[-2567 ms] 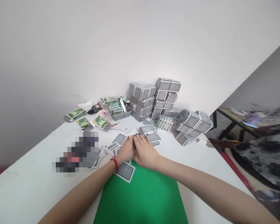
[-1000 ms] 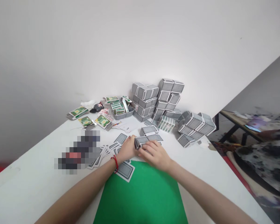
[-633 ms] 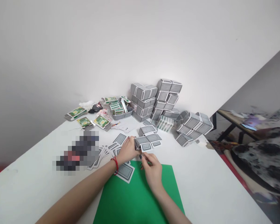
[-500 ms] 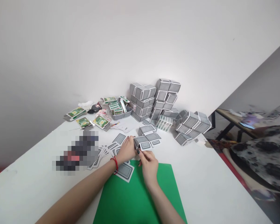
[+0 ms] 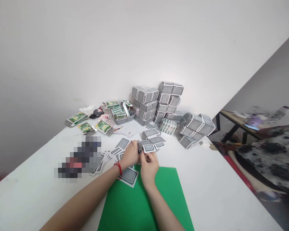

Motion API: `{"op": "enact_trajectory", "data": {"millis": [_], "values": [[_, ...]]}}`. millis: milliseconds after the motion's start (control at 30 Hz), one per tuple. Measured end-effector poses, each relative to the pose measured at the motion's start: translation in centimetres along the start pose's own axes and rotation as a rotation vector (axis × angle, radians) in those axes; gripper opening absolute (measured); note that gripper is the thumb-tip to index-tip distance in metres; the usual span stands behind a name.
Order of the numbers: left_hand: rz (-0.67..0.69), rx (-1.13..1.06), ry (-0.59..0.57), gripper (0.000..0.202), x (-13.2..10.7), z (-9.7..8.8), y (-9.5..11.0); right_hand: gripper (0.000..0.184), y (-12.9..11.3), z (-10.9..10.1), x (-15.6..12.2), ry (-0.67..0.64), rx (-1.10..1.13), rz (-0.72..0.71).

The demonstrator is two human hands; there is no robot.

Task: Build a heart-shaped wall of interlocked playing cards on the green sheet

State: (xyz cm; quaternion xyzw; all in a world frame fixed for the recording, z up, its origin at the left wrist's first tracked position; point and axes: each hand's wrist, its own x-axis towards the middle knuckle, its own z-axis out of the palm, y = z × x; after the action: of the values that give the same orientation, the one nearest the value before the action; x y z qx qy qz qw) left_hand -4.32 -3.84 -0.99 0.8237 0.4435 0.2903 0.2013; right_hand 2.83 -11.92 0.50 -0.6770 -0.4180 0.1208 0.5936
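Observation:
My left hand (image 5: 131, 154), with a red cord at the wrist, is closed on the near left side of a block of folded playing cards (image 5: 149, 148). My right hand (image 5: 149, 169) pinches the block's near edge, thumb and fingers together under a card that sticks out. Grey patterned backs face up on the block. Another folded-card piece (image 5: 150, 133) adjoins it behind. Loose playing cards (image 5: 117, 150) fan out left of my left hand, and a single card (image 5: 129, 176) overlaps the green mat (image 5: 144, 205). My fingertips are partly hidden.
Tall stacks of folded-card blocks (image 5: 145, 106) stand against the wall, with a lower stack (image 5: 198, 126) to the right. A green-and-white card bundle (image 5: 168, 126) sits between them. Opened card boxes (image 5: 104, 126) and a filled tray (image 5: 124, 120) occupy the back left. A blurred object (image 5: 79, 160) lies left.
My right hand has moved slightly up and left, closer to the block's near edge. My left hand keeps its hold. The view has shifted a little.

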Motion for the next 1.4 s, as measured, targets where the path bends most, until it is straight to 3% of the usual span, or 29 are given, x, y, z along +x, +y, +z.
{"op": "enact_trajectory", "data": {"millis": [233,500,667,800,1033,1133,1267,1400], "values": [[-0.019,0.039,0.014,0.02,0.2,0.3,-0.1,0.022,1.2,-0.2,1.2,-0.009,0.107,-0.069],[-0.018,0.042,0.013,0.023,0.1,0.5,-0.5,0.023,2.9,0.4,1.5,-0.1,0.398,0.216],[-0.02,0.009,-0.009,0.028,0.1,0.3,-0.4,0.024,2.6,0.3,1.9,-0.141,0.469,0.294],[-0.011,0.014,-0.004,0.029,0.1,0.3,-0.4,0.022,2.9,0.2,2.1,-0.121,0.391,0.245],[-0.044,0.022,-0.008,0.026,0.1,0.3,-0.3,0.016,2.7,-0.7,2.1,-0.155,0.236,-0.006],[-0.06,0.011,-0.02,0.027,0.1,0.2,-0.2,0.014,2.4,-0.9,2.3,-0.141,0.199,-0.037],[-0.064,0.001,-0.011,0.025,0.1,0.1,-0.2,0.016,1.8,-0.5,2.4,-0.15,0.274,0.064],[-0.037,-0.016,-0.021,0.027,0.0,-0.3,0.0,0.021,0.5,-0.6,2.4,-0.324,0.5,0.223]]}}
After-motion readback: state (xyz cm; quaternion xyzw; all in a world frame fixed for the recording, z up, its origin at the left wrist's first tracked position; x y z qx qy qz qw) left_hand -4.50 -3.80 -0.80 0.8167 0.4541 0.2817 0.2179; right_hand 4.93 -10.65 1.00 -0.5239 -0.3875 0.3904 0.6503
